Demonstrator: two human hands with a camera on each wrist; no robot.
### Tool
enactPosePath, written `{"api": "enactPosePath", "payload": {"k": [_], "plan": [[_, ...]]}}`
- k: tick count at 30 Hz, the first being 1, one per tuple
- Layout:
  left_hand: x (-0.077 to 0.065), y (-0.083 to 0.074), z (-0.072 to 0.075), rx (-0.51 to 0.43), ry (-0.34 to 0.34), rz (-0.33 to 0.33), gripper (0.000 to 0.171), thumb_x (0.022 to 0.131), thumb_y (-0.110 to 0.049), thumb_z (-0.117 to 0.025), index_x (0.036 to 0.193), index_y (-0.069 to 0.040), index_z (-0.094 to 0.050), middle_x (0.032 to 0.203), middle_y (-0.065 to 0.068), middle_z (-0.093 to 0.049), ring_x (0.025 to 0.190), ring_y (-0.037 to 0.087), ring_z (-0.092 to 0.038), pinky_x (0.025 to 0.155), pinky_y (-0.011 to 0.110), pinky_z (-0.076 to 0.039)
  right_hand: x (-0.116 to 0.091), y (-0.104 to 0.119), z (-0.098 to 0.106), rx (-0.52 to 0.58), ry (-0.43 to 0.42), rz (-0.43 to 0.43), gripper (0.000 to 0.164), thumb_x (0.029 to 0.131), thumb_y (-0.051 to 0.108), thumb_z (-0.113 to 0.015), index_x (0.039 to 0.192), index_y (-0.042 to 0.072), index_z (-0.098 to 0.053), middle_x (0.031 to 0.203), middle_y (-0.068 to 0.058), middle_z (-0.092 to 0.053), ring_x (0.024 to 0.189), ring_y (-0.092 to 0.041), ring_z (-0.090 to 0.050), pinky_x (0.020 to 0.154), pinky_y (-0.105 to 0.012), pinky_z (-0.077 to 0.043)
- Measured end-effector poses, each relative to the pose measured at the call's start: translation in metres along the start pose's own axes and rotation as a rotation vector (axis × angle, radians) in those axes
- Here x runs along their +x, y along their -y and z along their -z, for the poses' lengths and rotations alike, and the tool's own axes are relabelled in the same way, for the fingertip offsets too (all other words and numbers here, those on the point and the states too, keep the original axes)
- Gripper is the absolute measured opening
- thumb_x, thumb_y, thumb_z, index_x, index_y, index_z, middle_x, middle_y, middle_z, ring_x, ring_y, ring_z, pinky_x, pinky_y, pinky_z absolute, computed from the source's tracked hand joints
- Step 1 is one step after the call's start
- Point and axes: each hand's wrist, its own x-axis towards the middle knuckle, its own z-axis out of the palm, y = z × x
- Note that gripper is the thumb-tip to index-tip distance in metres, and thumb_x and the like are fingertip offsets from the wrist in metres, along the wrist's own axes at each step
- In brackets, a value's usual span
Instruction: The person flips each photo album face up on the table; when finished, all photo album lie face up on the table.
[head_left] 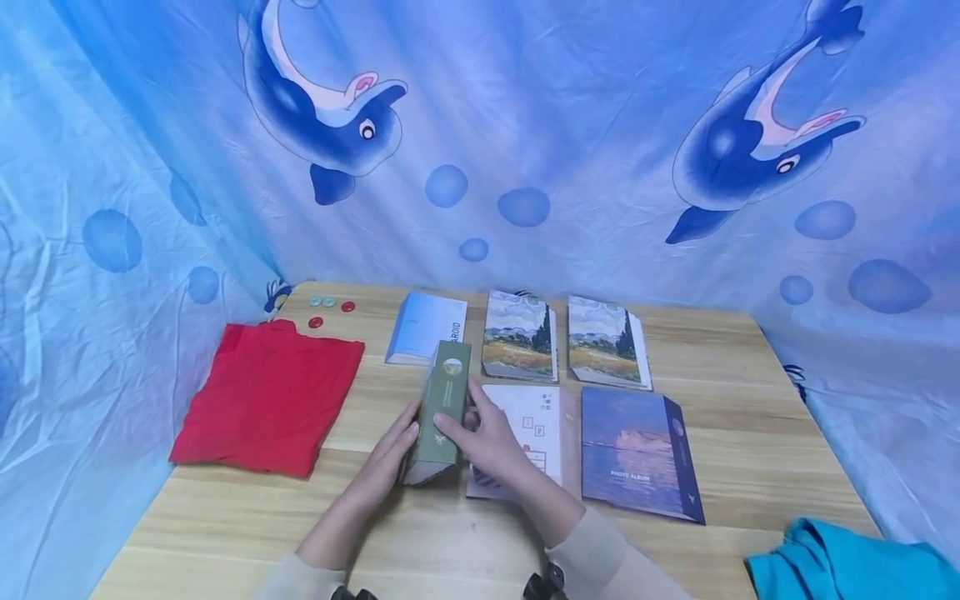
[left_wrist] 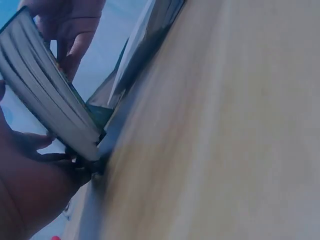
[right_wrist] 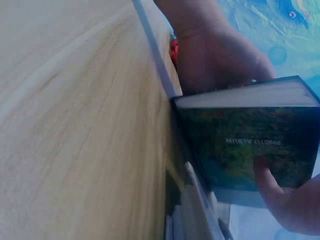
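A photo album (head_left: 450, 400) with a green spine stands tilted on its edge near the table's middle, its spine facing up in the head view. My left hand (head_left: 387, 458) grips it from the left, low near its bottom edge. From the right, my right hand (head_left: 491, 440) holds it, with the thumb laid over the spine. In the left wrist view the album's page edges (left_wrist: 50, 85) show between both hands. The right wrist view shows its dark green painted cover (right_wrist: 240, 145) with the words PHOTO ALBUM, a thumb (right_wrist: 270, 182) pressing on it.
Behind lie a light blue album (head_left: 427, 325) and two landscape-painting albums (head_left: 517, 337). A white album (head_left: 536, 425) and a purple seascape album (head_left: 630, 454) lie to the right. Red cloth (head_left: 270, 396), several small discs (head_left: 347, 307) and teal cloth (head_left: 847, 567) sit toward the sides.
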Motion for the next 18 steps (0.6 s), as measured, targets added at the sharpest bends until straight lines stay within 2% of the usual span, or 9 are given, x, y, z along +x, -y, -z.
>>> {"api": "enactPosePath", "payload": {"k": [6,9,12,14,18], "plan": [[0.005,-0.010,-0.009,-0.164,0.088,-0.052,0.062,0.110,-0.040,-0.017,0.163,-0.008,-0.012,0.169,0.014,-0.009,0.154,0.033,-0.001,0.122,0.059,0.002,-0.002,0.007,-0.002,-0.125,-0.079,0.024,0.079,0.096,0.050,-0.064,0.161,0.023,-0.028,0.137,-0.008,-0.052,0.112,-0.020,-0.058,0.101,-0.044,-0.050],[0.007,-0.014,-0.011,-0.212,0.122,-0.070,0.063,0.109,-0.041,-0.019,0.164,-0.012,-0.010,0.169,0.013,-0.008,0.154,0.032,-0.001,0.121,0.060,0.003,-0.002,0.009,-0.004,-0.156,-0.098,0.007,0.081,0.095,0.054,-0.063,0.161,0.024,-0.027,0.143,-0.009,-0.048,0.117,-0.023,-0.055,0.102,-0.047,-0.048],[0.007,-0.017,-0.012,-0.240,0.127,-0.064,0.064,0.107,-0.039,-0.025,0.164,-0.014,-0.010,0.169,0.012,-0.008,0.153,0.032,-0.004,0.121,0.058,0.000,-0.002,0.007,-0.006,-0.139,-0.082,0.000,0.081,0.095,0.053,-0.062,0.162,0.024,-0.026,0.151,-0.011,-0.045,0.127,-0.029,-0.054,0.104,-0.049,-0.048],[0.007,-0.019,-0.011,-0.259,0.117,-0.054,0.064,0.106,-0.036,-0.028,0.164,-0.014,-0.012,0.168,0.014,-0.013,0.151,0.032,-0.012,0.121,0.053,-0.007,-0.001,0.004,-0.007,-0.114,-0.064,-0.002,0.081,0.096,0.051,-0.062,0.162,0.024,-0.024,0.154,-0.010,-0.043,0.132,-0.031,-0.051,0.107,-0.050,-0.047],[0.008,-0.022,-0.010,-0.287,0.085,-0.051,0.062,0.105,-0.029,-0.034,0.163,-0.013,-0.020,0.161,0.018,-0.029,0.139,0.025,-0.033,0.115,0.032,-0.028,0.002,-0.001,-0.008,-0.046,-0.045,-0.018,0.081,0.096,0.050,-0.063,0.162,0.024,-0.024,0.159,-0.007,-0.039,0.138,-0.031,-0.047,0.112,-0.049,-0.041]]}}
